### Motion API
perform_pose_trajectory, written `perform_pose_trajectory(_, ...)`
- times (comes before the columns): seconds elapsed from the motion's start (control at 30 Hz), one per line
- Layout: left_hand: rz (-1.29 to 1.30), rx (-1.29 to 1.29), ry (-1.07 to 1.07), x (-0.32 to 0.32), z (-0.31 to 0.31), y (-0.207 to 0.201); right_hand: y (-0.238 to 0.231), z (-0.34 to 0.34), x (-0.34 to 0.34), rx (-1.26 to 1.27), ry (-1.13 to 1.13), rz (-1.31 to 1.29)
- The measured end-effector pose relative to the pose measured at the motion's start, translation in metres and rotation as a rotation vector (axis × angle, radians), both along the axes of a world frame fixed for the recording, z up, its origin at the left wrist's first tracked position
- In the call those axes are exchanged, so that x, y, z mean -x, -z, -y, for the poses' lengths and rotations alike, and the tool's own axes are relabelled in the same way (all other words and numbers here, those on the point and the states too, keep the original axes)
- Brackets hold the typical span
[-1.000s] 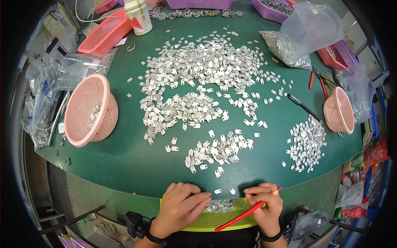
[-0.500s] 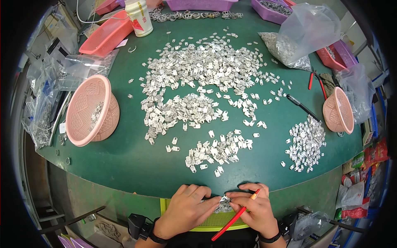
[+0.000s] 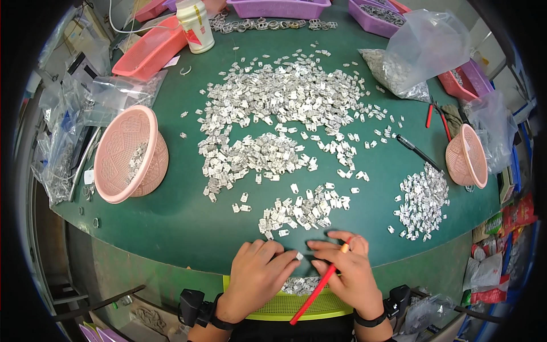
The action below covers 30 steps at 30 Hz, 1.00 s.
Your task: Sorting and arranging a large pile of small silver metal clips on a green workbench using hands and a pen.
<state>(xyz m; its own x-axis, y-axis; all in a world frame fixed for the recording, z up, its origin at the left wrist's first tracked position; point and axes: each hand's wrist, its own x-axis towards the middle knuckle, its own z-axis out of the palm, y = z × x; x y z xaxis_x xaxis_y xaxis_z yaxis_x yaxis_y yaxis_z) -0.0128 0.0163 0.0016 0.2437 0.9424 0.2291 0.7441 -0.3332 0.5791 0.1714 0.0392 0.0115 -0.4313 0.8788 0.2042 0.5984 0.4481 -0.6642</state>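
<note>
My left hand (image 3: 257,279) is closed, pinching one small silvery tag (image 3: 299,256) between thumb and index finger at the table's front edge. Beside it, my right hand (image 3: 350,271) keeps a slim red pen-like stick (image 3: 316,293) tucked among its fingers, the orange end up and the other end slanting down to the left. Its thumb and fingertips are apart from the tag. Just beyond the hands lies a small loose group of the same flat tags (image 3: 307,210). Below them, a yellow-green plastic basket (image 3: 268,310) holds more tags (image 3: 300,285).
A large heap of tags (image 3: 285,97) covers mid-table; a smaller pile (image 3: 423,202) lies right, near a black pen (image 3: 419,153) and red-handled pliers (image 3: 444,122). Pink baskets stand left (image 3: 105,191) and right (image 3: 464,165). A bag of tags (image 3: 393,71) and a white bottle (image 3: 195,28) are farther back.
Both hands have moved forward from over the green basket toward the table edge. My right fingertips have come away from my left ones, and the tag now shows in the left pinch.
</note>
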Motion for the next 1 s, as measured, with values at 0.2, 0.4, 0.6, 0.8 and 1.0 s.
perform_pose_trajectory(0.2,0.08,0.041,-0.022,-0.001,-0.001,-0.003,0.008,0.007,-0.002,0.008,0.157,-0.189)
perform_pose_trajectory(0.4,0.058,-0.009,0.033,-0.003,0.002,0.0,0.008,0.003,0.007,0.057,0.245,-0.16)
perform_pose_trajectory(0.6,0.022,-0.09,0.101,-0.002,0.006,0.001,0.013,0.004,0.007,0.011,0.153,-0.173)
perform_pose_trajectory(0.8,0.076,-0.016,0.11,0.002,0.01,0.004,0.015,0.006,0.006,-0.029,0.111,-0.177)
perform_pose_trajectory(1.0,0.092,0.026,0.276,0.005,0.009,-0.001,0.013,0.007,0.003,0.024,0.133,-0.254)
